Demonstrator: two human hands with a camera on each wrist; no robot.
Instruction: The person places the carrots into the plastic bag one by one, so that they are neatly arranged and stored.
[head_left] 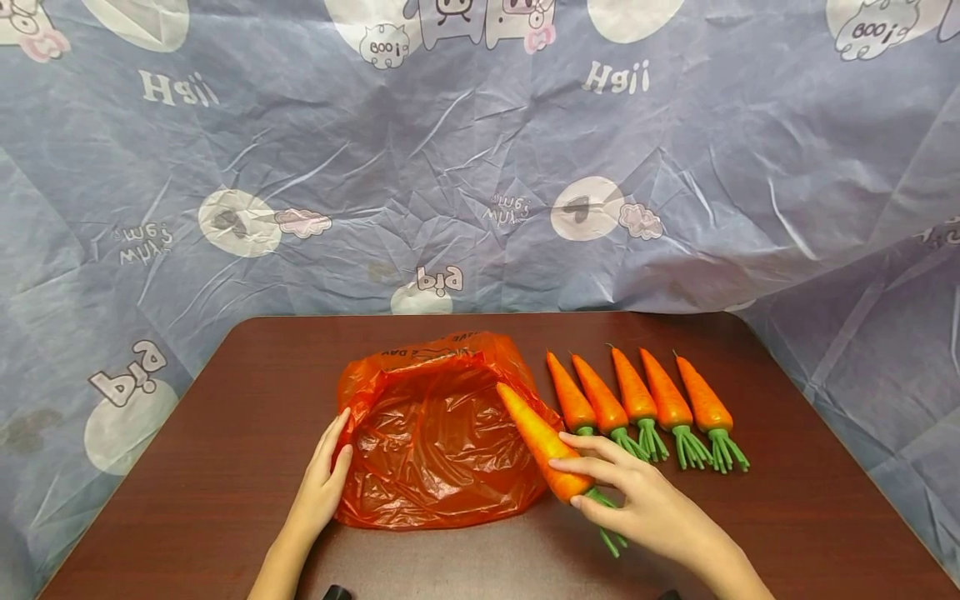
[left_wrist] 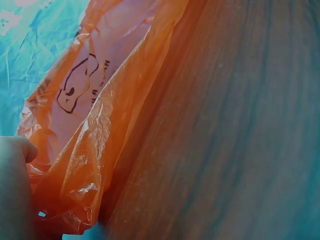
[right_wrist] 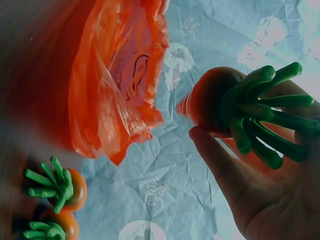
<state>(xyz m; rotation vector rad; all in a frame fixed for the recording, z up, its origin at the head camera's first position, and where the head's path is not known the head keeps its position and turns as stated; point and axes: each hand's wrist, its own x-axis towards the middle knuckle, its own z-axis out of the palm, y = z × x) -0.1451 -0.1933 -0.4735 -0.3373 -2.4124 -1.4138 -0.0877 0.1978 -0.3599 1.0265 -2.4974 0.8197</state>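
Observation:
An orange carrot (head_left: 543, 446) with green stalks is in my right hand (head_left: 637, 500), pinched near its thick end. Its tip points up and left, over the right rim of a thin red-orange plastic bag (head_left: 442, 508). The bag lies on its base with its mouth spread wide. My left hand (head_left: 321, 475) touches the bag's left edge, its fingers fairly straight and the thumb apart. In the right wrist view the carrot's green stalks (right_wrist: 270, 112) face the camera. Only part of the left hand (left_wrist: 15, 180) shows against the bag (left_wrist: 90, 170) in the left wrist view.
Several more carrots (head_left: 633, 392) lie in a slanted row right of the bag, tips away from me and stalks nearer. All rest on a dark brown table (head_left: 247, 400). A crumpled blue-grey printed cloth (head_left: 465, 167) hangs behind the table.

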